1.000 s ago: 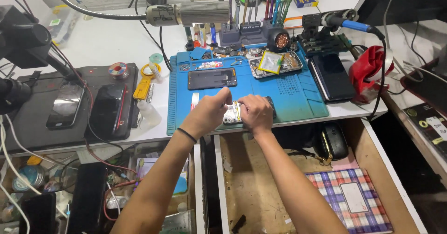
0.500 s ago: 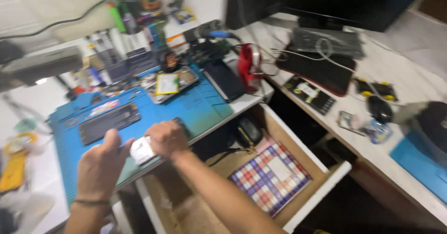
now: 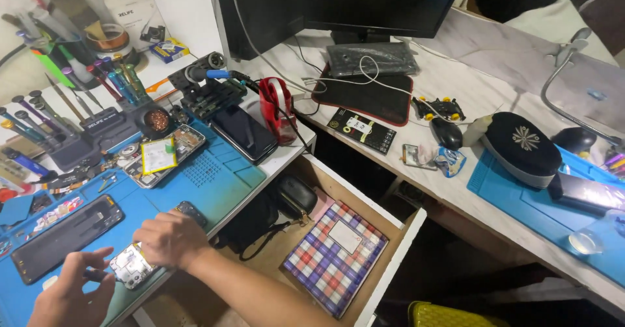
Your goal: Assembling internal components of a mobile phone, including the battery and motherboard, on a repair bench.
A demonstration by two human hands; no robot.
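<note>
A small silver phone board (image 3: 130,266) lies at the front edge of the blue work mat (image 3: 215,177). My left hand (image 3: 68,294) pinches its left side with thumb and fingers. My right hand (image 3: 170,239) is curled over its right side, knuckles up. Just beyond the right hand sits a small dark part (image 3: 192,213). Left of the hands a black phone (image 3: 65,236) lies flat on the mat. Farther back is an opened phone with a pale yellow battery (image 3: 159,156).
An open wooden drawer (image 3: 390,236) below the mat holds a plaid box (image 3: 335,255) and a black pouch (image 3: 293,197). A screwdriver rack (image 3: 65,118), another dark phone (image 3: 244,133) and a red tape holder (image 3: 277,105) stand behind. A monitor (image 3: 338,1), mouse (image 3: 446,131) and second blue mat (image 3: 521,203) lie right.
The view has swung to the right, showing the side desk. Both hands have stayed on the small board and now rest with it on the mat's front edge.
</note>
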